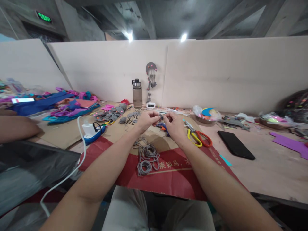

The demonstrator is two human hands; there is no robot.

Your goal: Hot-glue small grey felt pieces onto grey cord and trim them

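Observation:
My left hand (149, 121) and my right hand (173, 124) are raised close together over the table. Both pinch a small grey piece (161, 117), seemingly felt, between thumb and fingertips; its exact shape is too small to tell. Below them, coils of grey cord (148, 157) lie on a red and brown printed cardboard sheet (168, 183). Scissors (198, 136) with one yellow and one red handle rest just right of my right hand. Grey felt pieces (113, 113) are heaped to the left, beyond my left hand.
A bottle (137, 96) and a small white clock (150, 105) stand by the partition, where a grey crescent hanging (151, 69) is fixed. A black phone (235, 144) lies right. A blue power strip (95, 134) with a white cable sits left, near another person's arm (19, 129).

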